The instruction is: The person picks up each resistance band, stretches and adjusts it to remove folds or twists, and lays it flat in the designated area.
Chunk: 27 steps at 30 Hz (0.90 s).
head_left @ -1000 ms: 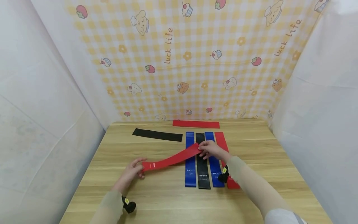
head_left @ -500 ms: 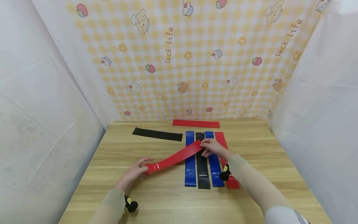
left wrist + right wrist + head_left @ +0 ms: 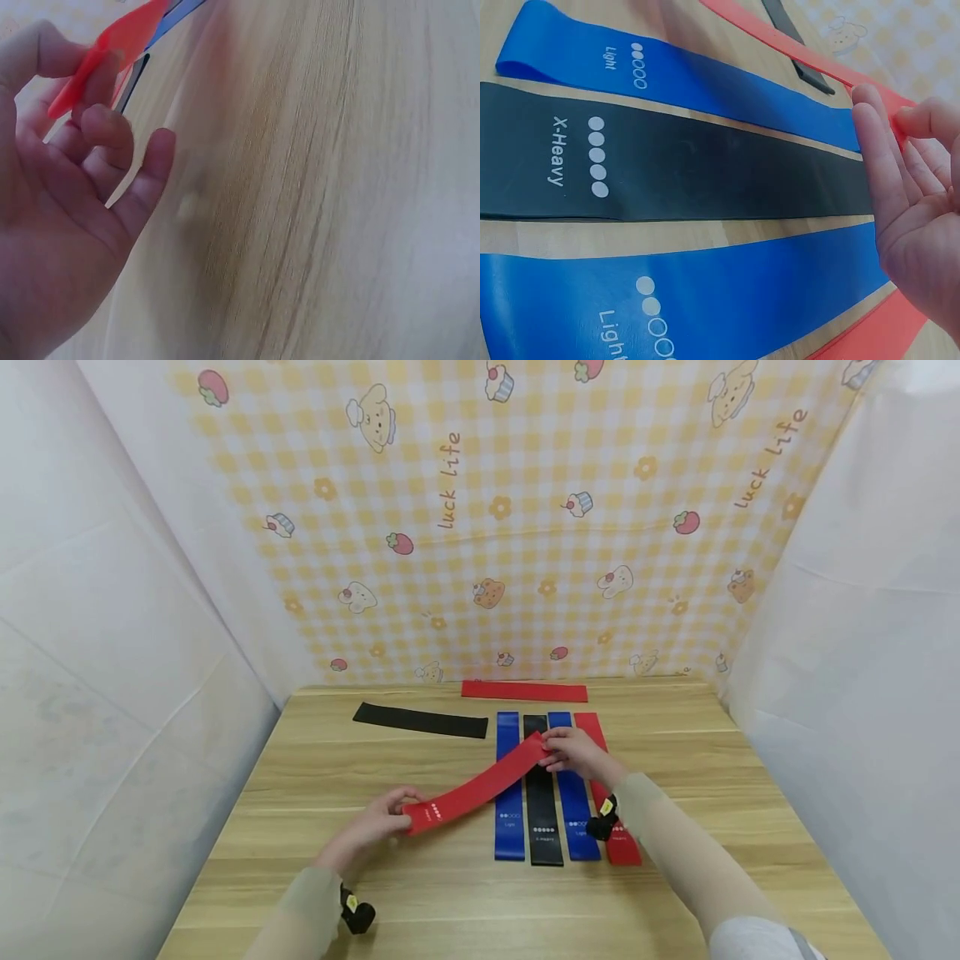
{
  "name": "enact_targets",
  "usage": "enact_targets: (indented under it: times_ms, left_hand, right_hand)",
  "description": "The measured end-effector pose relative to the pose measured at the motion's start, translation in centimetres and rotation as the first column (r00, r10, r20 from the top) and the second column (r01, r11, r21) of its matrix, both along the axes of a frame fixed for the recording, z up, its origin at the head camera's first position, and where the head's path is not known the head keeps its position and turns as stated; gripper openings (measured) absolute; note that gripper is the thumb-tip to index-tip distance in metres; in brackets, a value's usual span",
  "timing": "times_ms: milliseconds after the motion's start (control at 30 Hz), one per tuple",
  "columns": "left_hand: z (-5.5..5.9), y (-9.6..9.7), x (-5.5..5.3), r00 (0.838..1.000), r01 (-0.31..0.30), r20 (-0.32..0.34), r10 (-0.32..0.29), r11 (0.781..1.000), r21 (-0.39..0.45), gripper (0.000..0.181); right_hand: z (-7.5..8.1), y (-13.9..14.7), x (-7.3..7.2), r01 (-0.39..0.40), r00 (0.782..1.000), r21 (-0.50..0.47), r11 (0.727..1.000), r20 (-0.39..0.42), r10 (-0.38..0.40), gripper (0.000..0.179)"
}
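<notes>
Left hand: well left of the X-Heavy band; thumb and forefinger pinch the printed end of the held band, the other fingers loosely bent and free.
Loose black band: left of the X-Heavy band's far end, long axis crosswise, its right end slightly nearer the person.
Held red band: mostly left of the X-Heavy band, its right end raised over that band's far half; long axis slants, sagging a little, from the near left to the far right. The printed end points left, the plain end right; white dots show beside a word too small to read surely.
Left blue band: just left of the X-Heavy band and parallel; "Light", two of five dots filled.
Far red band: beyond the X-Heavy band, lying crosswise.
Patterned cloth: upright beyond the X-Heavy band; "luck life" appears twice.
X-Heavy band: black, long axis running away from the person; "X-Heavy" and five filled dots at its near end.
Right blue band: just right of the X-Heavy band; "Light", two dots filled.
Right hand: over the X-Heavy band's far right side; thumb and forefinger pinch the plain end.
Right red band: right of the X-Heavy band, past the right blue one; its print is partly hidden.
</notes>
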<state>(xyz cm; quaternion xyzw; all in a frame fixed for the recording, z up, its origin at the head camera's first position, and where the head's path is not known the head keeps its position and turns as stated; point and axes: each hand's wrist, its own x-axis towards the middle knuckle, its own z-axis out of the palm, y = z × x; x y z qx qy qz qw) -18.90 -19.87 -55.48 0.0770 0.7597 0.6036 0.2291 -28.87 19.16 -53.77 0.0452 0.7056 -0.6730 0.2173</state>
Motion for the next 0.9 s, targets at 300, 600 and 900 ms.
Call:
enact_targets:
  times_ms: [300, 600, 900]
  left_hand:
    - [-0.6, 0.4, -0.1, 0.994, 0.109, 0.012, -0.109, 0.994, -0.029, 0.040]
    - [-0.3, 1.4, 0.1, 0.987, 0.160, -0.030, -0.161, 0.987, -0.036, 0.029]
    - [0.0, 2.8, 0.4, 0.983, 0.182, 0.006, -0.182, 0.982, -0.044, 0.031]
  right_hand:
    - [-0.2, 0.1, -0.4, 0.074, 0.997, -0.031, 0.997, 0.017, -0.074, 0.038]
    - [0.3, 0.6, -0.6, 0.081, 0.997, 0.001, 0.997, -0.006, -0.081, 0.033]
    - [0.8, 1.2, -1.2, 0.102, 0.994, 0.053, 0.993, -0.048, -0.099, 0.031]
